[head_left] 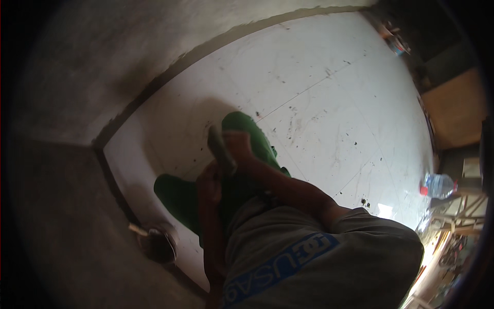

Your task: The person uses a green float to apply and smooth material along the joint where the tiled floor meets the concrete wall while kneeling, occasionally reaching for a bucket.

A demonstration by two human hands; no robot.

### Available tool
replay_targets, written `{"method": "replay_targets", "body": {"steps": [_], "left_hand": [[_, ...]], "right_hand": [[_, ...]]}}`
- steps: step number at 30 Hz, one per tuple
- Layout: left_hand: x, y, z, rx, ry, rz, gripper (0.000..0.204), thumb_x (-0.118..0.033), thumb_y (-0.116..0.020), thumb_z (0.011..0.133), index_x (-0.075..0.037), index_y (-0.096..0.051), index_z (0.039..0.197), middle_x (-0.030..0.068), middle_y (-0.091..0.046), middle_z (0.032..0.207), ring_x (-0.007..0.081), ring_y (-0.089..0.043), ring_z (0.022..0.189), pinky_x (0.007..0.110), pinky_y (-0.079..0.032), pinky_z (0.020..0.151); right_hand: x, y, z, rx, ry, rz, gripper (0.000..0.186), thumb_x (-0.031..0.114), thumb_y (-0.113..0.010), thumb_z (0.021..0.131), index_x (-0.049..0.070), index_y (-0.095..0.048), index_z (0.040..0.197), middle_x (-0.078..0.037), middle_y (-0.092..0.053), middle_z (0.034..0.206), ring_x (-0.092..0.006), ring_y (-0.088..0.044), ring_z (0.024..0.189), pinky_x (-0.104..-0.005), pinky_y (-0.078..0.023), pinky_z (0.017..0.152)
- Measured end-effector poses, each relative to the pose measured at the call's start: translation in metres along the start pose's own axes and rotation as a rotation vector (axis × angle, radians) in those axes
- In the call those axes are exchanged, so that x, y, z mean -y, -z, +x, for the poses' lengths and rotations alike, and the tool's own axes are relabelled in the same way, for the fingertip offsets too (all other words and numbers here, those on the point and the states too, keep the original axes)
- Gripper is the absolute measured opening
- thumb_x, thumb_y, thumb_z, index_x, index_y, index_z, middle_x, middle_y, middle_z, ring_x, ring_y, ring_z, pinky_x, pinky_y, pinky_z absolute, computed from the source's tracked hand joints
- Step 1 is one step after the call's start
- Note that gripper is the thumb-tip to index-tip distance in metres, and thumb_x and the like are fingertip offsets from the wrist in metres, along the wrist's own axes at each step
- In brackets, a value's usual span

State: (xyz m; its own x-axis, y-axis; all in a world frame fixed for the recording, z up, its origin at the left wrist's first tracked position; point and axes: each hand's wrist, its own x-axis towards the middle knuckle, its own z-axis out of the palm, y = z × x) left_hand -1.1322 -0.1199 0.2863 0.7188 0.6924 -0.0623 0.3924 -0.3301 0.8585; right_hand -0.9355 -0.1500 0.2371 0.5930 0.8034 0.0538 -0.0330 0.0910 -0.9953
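Note:
In front of my lap, a long, narrow, dark grey-green thing (222, 149) slants between my two hands; it is blurred and its kind cannot be made out. My right hand (237, 144) is closed against its upper part, on the right side. My left hand (208, 181) has its fingers curled at the lower end, close to the left of it. Both hands are above my green-trousered legs (177, 198), and some fingers are hidden or smeared.
White floor tiles (319, 108) carry scattered dark crumbs. Grey walls meet in a corner at left. A dark round container (157, 246) with a light-handled tool stands by the left wall. At right are a clear bottle (438, 186) with a red cap and a brown board (453, 110).

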Motion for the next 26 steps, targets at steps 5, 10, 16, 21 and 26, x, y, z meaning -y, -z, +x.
{"method": "replay_targets", "body": {"steps": [5, 10, 16, 21, 26], "left_hand": [[-0.028, 0.034, 0.005, -0.212, 0.305, -0.867, 0.026, -0.014, -0.071, 0.103, 0.005, -0.074, 0.120, 0.0064, -0.075, 0.099, 0.0154, -0.071, 0.091, 0.033, -0.058, 0.087], [0.005, 0.114, -0.024, -0.742, 0.472, -1.009, 0.024, -0.016, -0.073, 0.103, 0.001, -0.073, 0.120, 0.0097, -0.076, 0.101, 0.0184, -0.073, 0.087, 0.034, -0.059, 0.084], [0.194, 0.087, -0.141, -1.190, 0.691, -0.600, 0.034, -0.009, -0.073, 0.098, 0.002, -0.069, 0.130, 0.0099, -0.075, 0.113, 0.0186, -0.074, 0.097, 0.034, -0.060, 0.086], [0.303, 0.045, -0.240, -0.781, 0.795, -0.145, 0.034, -0.015, -0.067, 0.099, -0.001, -0.075, 0.129, 0.0085, -0.078, 0.109, 0.0191, -0.073, 0.097, 0.036, -0.059, 0.085], [0.292, -0.014, -0.191, -0.606, 0.741, -0.134, 0.032, -0.018, -0.075, 0.095, -0.002, -0.080, 0.123, 0.0160, -0.082, 0.114, 0.0275, -0.077, 0.106, 0.040, -0.059, 0.099]], "right_hand": [[0.006, 0.101, 0.034, -0.139, 0.057, -0.564, 0.034, 0.021, -0.047, 0.110, 0.004, -0.076, 0.109, -0.004, -0.073, 0.091, -0.0107, -0.067, 0.081, -0.0324, -0.057, 0.067], [0.017, 0.231, 0.010, -0.004, 0.038, -0.810, 0.023, 0.018, -0.075, 0.098, -0.004, -0.078, 0.106, -0.006, -0.076, 0.085, -0.0130, -0.070, 0.078, -0.0344, -0.058, 0.068], [-0.078, 0.305, -0.044, -0.025, -0.301, -0.883, 0.028, 0.012, -0.063, 0.098, -0.007, -0.073, 0.116, -0.015, -0.075, 0.109, -0.0247, -0.072, 0.099, -0.0413, -0.060, 0.088], [-0.121, 0.277, -0.087, -0.232, -0.481, -0.538, 0.028, 0.006, -0.063, 0.091, -0.002, -0.080, 0.112, -0.011, -0.076, 0.091, -0.0171, -0.070, 0.080, -0.0350, -0.055, 0.066], [-0.063, 0.235, -0.101, -0.363, -0.573, -1.051, 0.051, 0.013, -0.070, 0.076, -0.003, -0.079, 0.123, -0.020, -0.080, 0.114, -0.0294, -0.075, 0.096, -0.0436, -0.058, 0.093]]}}
